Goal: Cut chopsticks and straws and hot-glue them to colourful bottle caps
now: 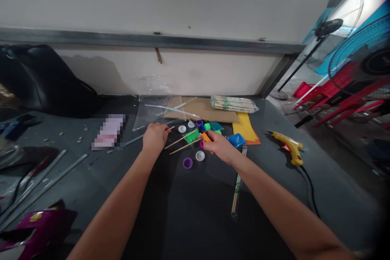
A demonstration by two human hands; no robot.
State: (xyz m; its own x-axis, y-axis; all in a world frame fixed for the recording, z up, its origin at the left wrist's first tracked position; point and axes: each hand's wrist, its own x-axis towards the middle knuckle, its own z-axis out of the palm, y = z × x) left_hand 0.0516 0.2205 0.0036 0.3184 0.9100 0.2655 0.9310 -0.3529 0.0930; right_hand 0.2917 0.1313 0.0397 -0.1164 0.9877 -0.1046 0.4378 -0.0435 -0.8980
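Note:
My left hand (154,138) is closed, with a thin wooden stick (171,128) pinched at its fingertips. My right hand (219,144) is wrapped round an orange-handled cutter (206,137), which points up and left. Between the hands, two more wooden sticks (182,146) lie near a green packet (192,136). Closer to me sit a purple cap (187,163) and a white cap (200,156). A second white cap (182,129) lies beyond the sticks. Just right of my right hand is a blue packet (236,140).
Cardboard (207,109) and a bundle of wrapped sticks (234,104) lie at the back. A yellow glue gun (288,145) with a cord is on the right. At left are a phone (109,132), a black bag (45,79) and clear glue sticks (48,186). Wrapped chopsticks (237,189) lie under my right forearm.

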